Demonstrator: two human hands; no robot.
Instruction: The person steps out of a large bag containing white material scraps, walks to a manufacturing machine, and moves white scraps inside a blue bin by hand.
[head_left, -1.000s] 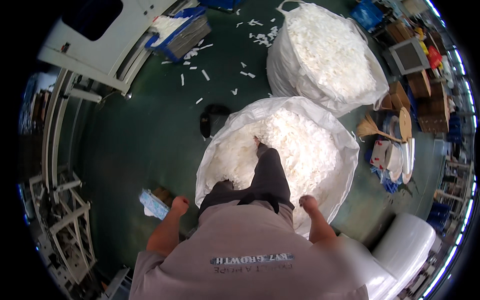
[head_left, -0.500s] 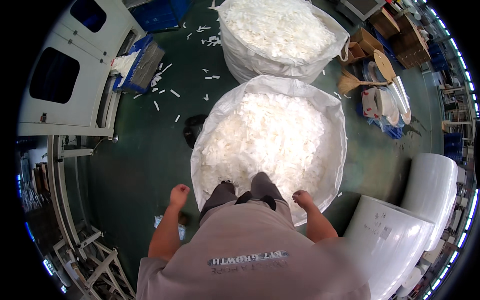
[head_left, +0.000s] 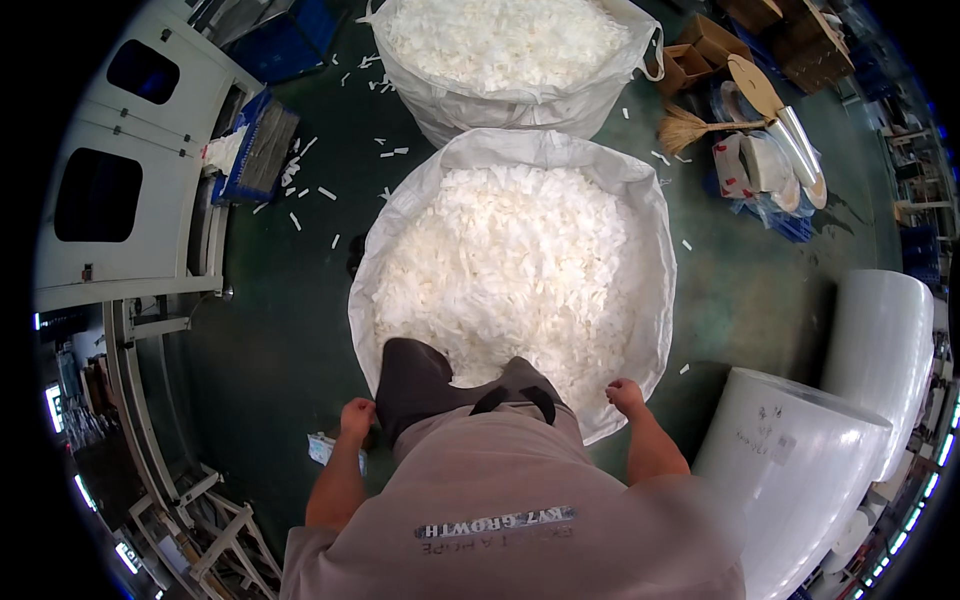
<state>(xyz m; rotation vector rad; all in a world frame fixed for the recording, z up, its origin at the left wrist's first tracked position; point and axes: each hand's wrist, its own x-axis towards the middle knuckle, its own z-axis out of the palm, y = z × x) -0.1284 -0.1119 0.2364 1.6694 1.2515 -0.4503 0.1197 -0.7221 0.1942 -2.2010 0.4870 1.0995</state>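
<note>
I stand with my legs in a large white woven bulk bag (head_left: 655, 265) filled with loose white strips (head_left: 510, 265). My left knee (head_left: 408, 370) is lifted and bent toward the bag's left rim, and the dark trousers hide the foot. My left hand (head_left: 357, 415) hangs beside that leg, outside the rim, its fingers curled in with nothing visible in them. On the other side my right hand (head_left: 625, 396) is just over the near right rim, also loosely curled and holding nothing that shows.
Another full bulk bag (head_left: 490, 105) touches the far side. Large white rolls (head_left: 790, 470) stand at the near right. A straw broom (head_left: 690, 128) lies far right. To the left are a white machine (head_left: 140, 210) and a blue crate (head_left: 255, 150). Strips (head_left: 327, 193) litter the green floor.
My left leg has risen and swung left toward the rim. My left hand has dropped slightly; my right has moved a little right. The view has shifted, so the bags sit farther left.
</note>
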